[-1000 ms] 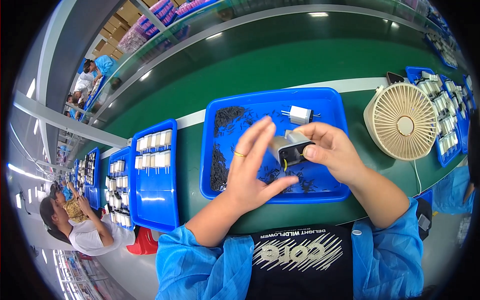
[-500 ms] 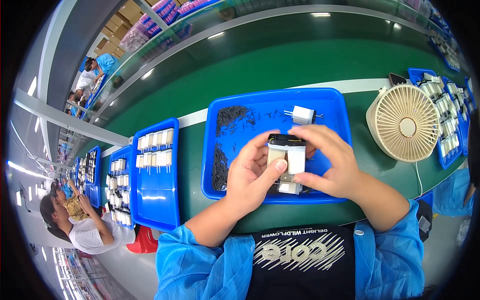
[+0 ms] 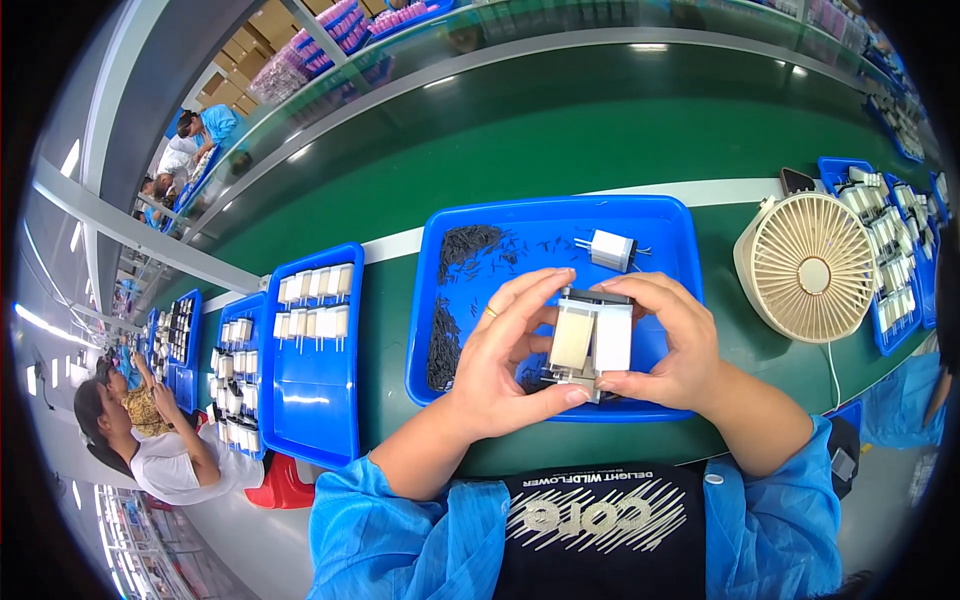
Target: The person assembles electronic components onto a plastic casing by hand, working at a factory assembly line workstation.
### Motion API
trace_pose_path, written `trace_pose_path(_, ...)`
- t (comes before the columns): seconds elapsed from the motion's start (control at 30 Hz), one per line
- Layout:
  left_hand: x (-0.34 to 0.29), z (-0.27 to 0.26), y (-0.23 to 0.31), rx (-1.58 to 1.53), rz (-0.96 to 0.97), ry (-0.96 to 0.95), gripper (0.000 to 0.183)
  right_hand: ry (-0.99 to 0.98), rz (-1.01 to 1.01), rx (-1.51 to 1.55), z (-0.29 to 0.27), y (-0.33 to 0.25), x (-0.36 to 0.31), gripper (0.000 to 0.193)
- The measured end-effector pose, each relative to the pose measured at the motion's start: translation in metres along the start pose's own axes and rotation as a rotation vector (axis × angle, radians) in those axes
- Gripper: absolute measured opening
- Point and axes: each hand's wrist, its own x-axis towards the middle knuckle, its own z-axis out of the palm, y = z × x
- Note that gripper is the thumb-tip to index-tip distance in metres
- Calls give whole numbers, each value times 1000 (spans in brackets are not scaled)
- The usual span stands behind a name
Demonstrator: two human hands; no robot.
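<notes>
Between my hands, above the blue tray (image 3: 550,207), are small rectangular plastic units standing side by side: a cream block (image 3: 571,338) and a white block (image 3: 613,338), with black parts along their far ends. My left hand (image 3: 500,370) is closed round the left side, fingers at the far end and thumb low near the close end. On the other side my right hand (image 3: 675,345) grips the white block between fingers and thumb. Another white unit with thin metal pins (image 3: 611,250) lies in the tray behind. More units below are mostly hidden by my hands.
Small black strips (image 3: 445,340) are heaped along the tray's left side. Left of it, a blue tray (image 3: 310,400) holds rows of white units. A round cream fan (image 3: 808,268) stands to the right, before more loaded trays (image 3: 890,240). People sit at far left.
The held blocks have tilted so more of their long faces shows. My left thumb has slid from their front face to the lower end. The whole view has shifted slightly.
</notes>
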Motion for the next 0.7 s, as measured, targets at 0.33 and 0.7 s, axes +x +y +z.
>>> trace_pose_path(0.33, -6, 3, -9, 64, 4, 120, 74, -82, 30, -38, -1, -1, -3, 71)
trace_pose_path(0.7, -9, 5, -11, 135, 77, 114, 75, -5, -147, -141, 0, -1, 1, 68)
